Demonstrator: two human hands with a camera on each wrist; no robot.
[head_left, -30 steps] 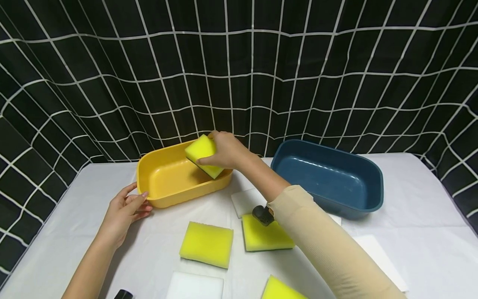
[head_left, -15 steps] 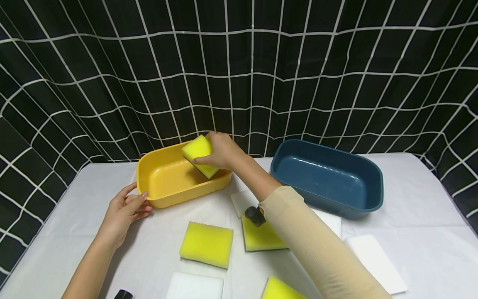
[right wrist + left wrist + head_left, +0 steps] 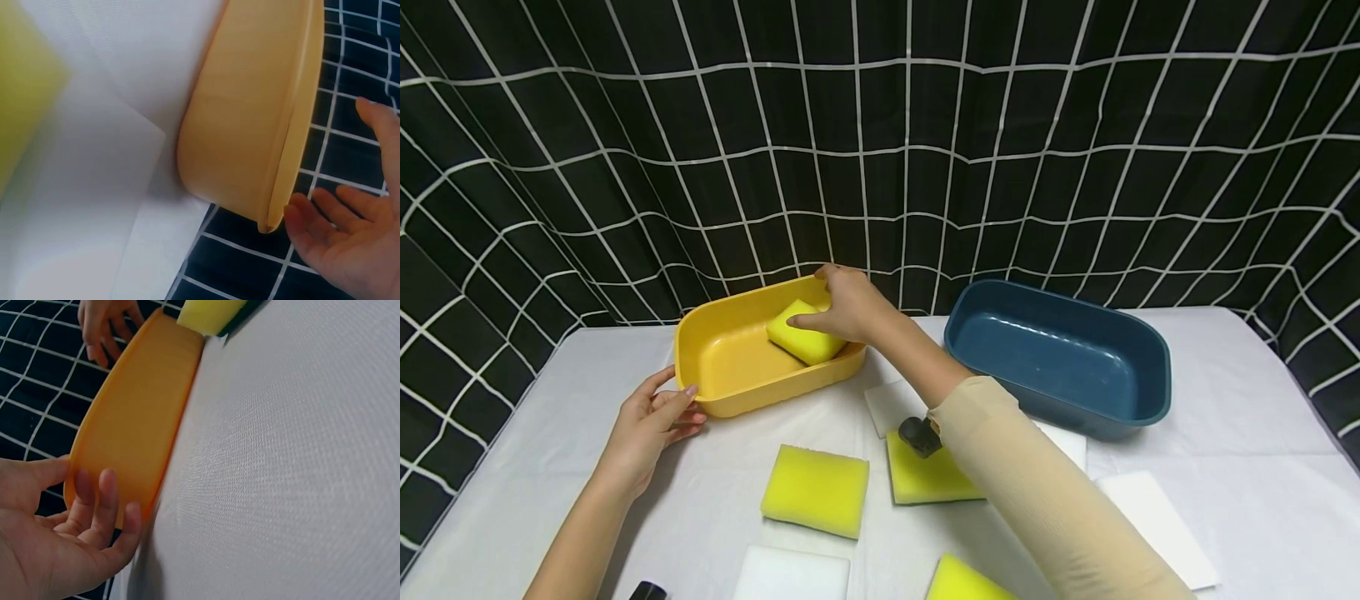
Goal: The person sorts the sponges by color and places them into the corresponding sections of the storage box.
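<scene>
A yellow plastic tub (image 3: 730, 404) stands at the back left of the table. At its left end my left hand (image 3: 651, 421) holds the corner, thumb on the rim and several fingers against the outside wall. A yellow dish sponge (image 3: 801, 337) lies tilted inside, toward the tub's right end. Over that sponge is my right hand (image 3: 853, 308), thumb and fingers spread apart. In the right wrist view, the right hand (image 3: 350, 231) appears empty beside the tub's rim (image 3: 294, 119); the sponge inside is hidden there.
A dark blue tub (image 3: 1060, 350) stands at the back right. On the white cloth lie more yellow sponges, one (image 3: 816, 492) in the middle, and several white sponge pads, one (image 3: 793, 575) near the front. A black checked curtain (image 3: 880, 167) hangs behind.
The sponge was held tilted in my right hand over the yellow tub. It has dropped down into the tub, and the fingers have let go. The left hand stays put.
</scene>
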